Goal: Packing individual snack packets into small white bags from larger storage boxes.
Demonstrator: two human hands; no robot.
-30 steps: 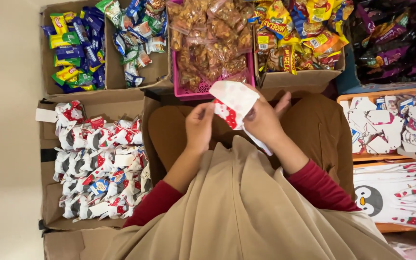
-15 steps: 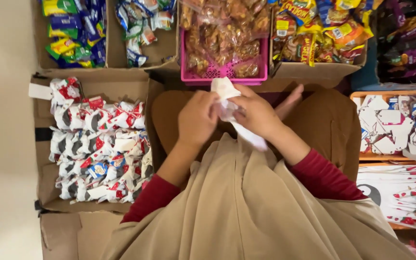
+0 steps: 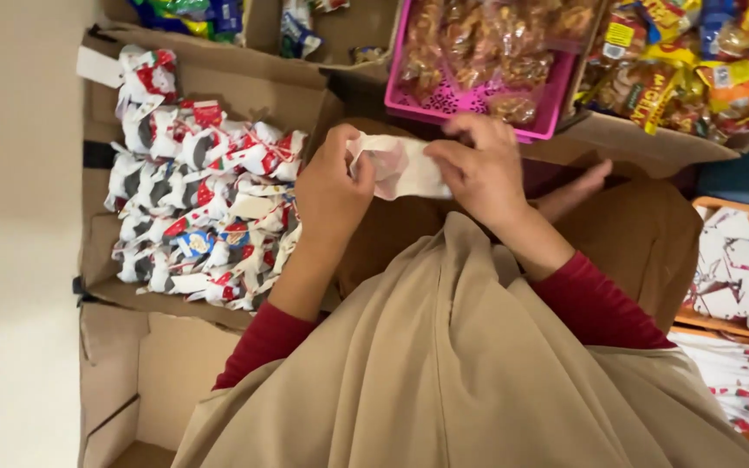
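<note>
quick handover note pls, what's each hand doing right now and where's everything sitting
Left hand: pinching the left end of the white paper packet with red print.
Right hand: gripping its right end; packet held above the lap, flat and partly folded.
Done: a brown cardboard box at the left holds many bundled white-and-red packets.
Left: flat white-and-red printed sheets lie in a tray at the right.
Ahead: a pink plastic basket of brown snacks.

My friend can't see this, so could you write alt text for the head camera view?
Two bare hands, left hand and right hand, hold a small white paper packet above a brown cardboard box of tied red-and-white parcels, beside a pink plastic basket of snacks.
</note>
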